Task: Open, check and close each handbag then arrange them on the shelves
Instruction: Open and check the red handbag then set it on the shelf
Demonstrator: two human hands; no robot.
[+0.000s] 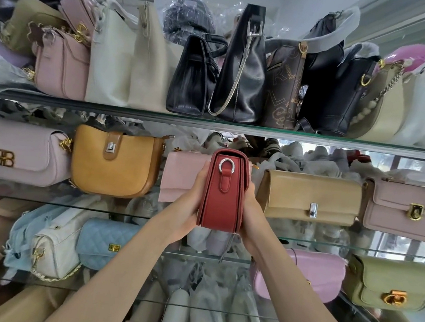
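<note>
Shelves [236, 127] mostly stocked | red flap handbag [222, 196] closed, clasped between left hand [191, 205] and right hand [252, 212] | probably being shelved edge-on

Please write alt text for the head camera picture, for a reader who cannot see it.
Two hands, left hand and right hand, hold a red handbag end-on between them, in front of the middle glass shelf. It sits between a pink handbag and a tan handbag. More handbags fill the shelves above and below.
</note>
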